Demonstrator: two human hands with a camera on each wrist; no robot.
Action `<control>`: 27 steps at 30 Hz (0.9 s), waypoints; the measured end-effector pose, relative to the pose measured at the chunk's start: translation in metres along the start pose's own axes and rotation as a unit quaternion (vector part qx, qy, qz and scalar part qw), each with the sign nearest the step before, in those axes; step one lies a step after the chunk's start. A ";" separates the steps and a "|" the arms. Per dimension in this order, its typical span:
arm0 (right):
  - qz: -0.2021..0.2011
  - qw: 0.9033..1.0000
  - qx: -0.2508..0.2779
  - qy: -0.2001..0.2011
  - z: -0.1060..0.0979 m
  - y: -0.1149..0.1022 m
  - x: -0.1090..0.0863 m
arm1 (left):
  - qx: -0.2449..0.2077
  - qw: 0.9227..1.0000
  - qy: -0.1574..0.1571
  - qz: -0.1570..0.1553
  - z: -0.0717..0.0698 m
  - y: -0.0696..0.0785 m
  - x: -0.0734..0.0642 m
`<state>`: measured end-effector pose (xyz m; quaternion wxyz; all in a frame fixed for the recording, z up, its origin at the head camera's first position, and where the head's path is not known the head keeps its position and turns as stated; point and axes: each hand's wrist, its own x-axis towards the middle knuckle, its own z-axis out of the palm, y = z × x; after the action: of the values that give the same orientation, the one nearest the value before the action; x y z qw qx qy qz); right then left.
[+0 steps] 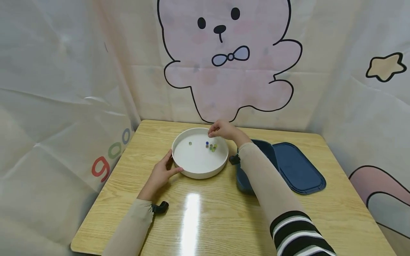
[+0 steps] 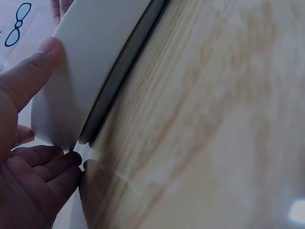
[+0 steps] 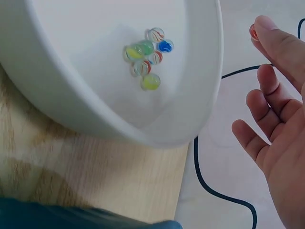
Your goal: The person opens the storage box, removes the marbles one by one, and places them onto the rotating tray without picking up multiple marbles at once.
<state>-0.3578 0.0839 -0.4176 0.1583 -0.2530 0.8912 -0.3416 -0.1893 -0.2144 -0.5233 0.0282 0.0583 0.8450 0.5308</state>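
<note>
A round white tray [image 1: 198, 158] stands on the table with several glass marbles [image 1: 213, 147] clustered right of its middle. One lone marble [image 1: 190, 143] lies apart at the left. My left hand [image 1: 162, 173] holds the tray's near left side, its thumb [image 2: 40, 64] against the outer wall and the other fingers around the edge lower down. Above the tray's far right rim, my right hand [image 1: 225, 130] pinches a reddish marble [image 3: 253, 32] between thumb and forefinger. The other fingers of that hand are spread loosely. Clear, yellow, green and blue marbles show in the right wrist view.
A dark blue container [image 1: 245, 181] stands right of the tray, partly hidden by my right forearm. Beside it lies a flat dark blue lid [image 1: 299, 167]. A printed cloth [image 1: 230, 89] hangs behind the table's far edge.
</note>
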 end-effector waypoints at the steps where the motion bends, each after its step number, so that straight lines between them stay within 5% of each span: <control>1: 0.001 1.000 0.006 -0.002 0.001 0.000 0.000 | -0.001 1.000 -0.002 -0.001 0.000 0.000 0.000; 13: 0.000 1.000 -0.016 -0.001 -0.002 -0.004 -0.002 | 0.006 1.000 0.004 -0.006 0.002 -0.001 0.001; 27: -0.012 0.995 -0.056 0.080 -0.049 0.014 -0.062 | 0.019 1.000 0.010 -0.015 0.002 0.003 0.001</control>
<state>-0.3341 0.1529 -0.3852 0.0675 -0.2443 0.9155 -0.3124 -0.1895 -0.2113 -0.5216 0.0266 0.0413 0.8559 0.5149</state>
